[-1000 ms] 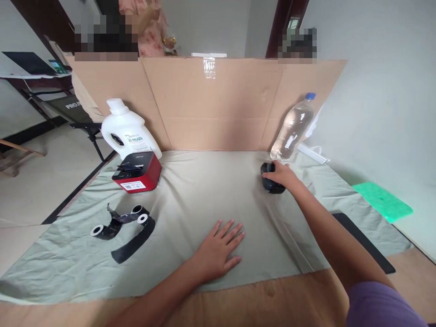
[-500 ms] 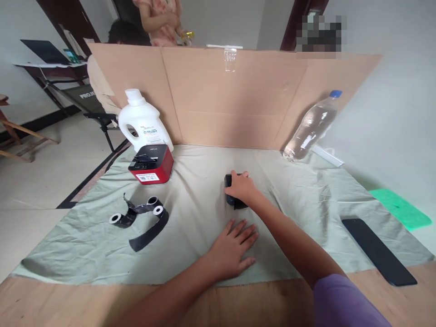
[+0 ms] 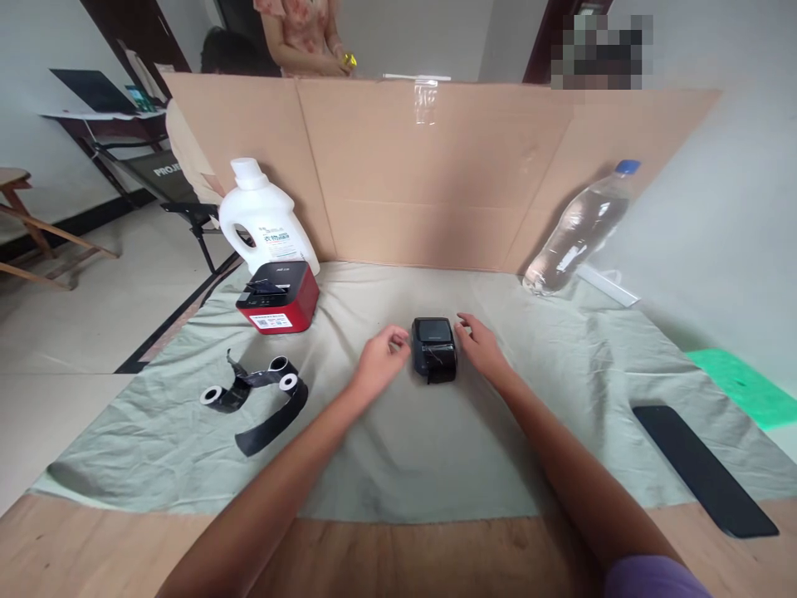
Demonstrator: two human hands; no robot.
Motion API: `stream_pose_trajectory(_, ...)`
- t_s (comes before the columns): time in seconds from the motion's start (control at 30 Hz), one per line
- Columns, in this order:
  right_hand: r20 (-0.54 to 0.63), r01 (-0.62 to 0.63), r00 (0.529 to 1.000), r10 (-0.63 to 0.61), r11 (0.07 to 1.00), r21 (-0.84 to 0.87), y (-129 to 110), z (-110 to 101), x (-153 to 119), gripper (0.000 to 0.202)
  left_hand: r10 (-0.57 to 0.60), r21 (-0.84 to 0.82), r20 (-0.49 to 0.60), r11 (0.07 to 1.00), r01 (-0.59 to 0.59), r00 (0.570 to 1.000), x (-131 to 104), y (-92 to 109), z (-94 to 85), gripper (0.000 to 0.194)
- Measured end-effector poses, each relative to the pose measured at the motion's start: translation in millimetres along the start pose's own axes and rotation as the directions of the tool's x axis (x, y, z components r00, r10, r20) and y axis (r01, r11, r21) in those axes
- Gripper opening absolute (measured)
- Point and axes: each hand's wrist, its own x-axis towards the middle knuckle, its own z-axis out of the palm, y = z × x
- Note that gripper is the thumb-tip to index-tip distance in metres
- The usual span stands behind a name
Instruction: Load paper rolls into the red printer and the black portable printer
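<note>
A small black portable printer (image 3: 434, 342) sits on the grey-green cloth in the middle, with a shiny dark strip hanging over its front. My left hand (image 3: 381, 359) is at its left side, fingers loosely bent and holding nothing. On the opposite side is my right hand (image 3: 481, 345), fingers apart, its tips close to the printer's right edge. Whether either hand touches the casing I cannot tell. To the left lie black paper rolls (image 3: 225, 399), partly unwound. Behind them stands a red and black box-shaped printer (image 3: 280, 297).
A white detergent jug (image 3: 267, 216) stands at the back left. A clear bottle with a blue cap (image 3: 579, 228) leans against the cardboard screen (image 3: 429, 183). At right lie a black phone-like slab (image 3: 703, 469) and a green sheet (image 3: 747, 386). People are behind the screen.
My right hand has come off the printer's top to its right side. My left hand has risen from the cloth and moved forward to the printer's left. The view has shifted slightly.
</note>
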Motion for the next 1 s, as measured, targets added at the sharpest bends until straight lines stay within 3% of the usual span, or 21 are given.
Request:
stream_pose_trajectory(0.07,-0.075,0.037,0.997,-0.035,0.999,0.020,6.9,14.5,-5.7,0.052,-0.224,-0.084,0.147,0.968,0.238,0.963,36.6,-0.6,-5.3,0.023)
stream_pose_trajectory(0.17,-0.116,0.084,0.990,-0.083,0.996,-0.001,6.8,26.6,-12.9,0.054,-0.350,-0.121,0.346,0.903,0.412,0.870,68.0,-5.8,-5.6,0.020)
stream_pose_trajectory(0.57,-0.080,0.112,0.990,-0.113,0.994,-0.016,10.9,27.7,-13.3,0.055,-0.349,-0.076,0.364,0.913,0.401,0.864,72.8,-20.6,-2.1,0.028)
stream_pose_trajectory(0.77,-0.054,0.100,0.993,-0.101,0.995,-0.015,9.4,26.8,-14.0,0.054,-0.378,-0.032,0.388,0.906,0.422,0.841,74.3,-19.9,-1.3,0.012)
stream_pose_trajectory(1.0,-0.024,0.081,0.996,-0.082,0.997,-0.013,7.4,25.9,-14.9,0.054,-0.427,0.012,0.379,0.890,0.457,0.821,75.0,-19.6,1.8,0.009)
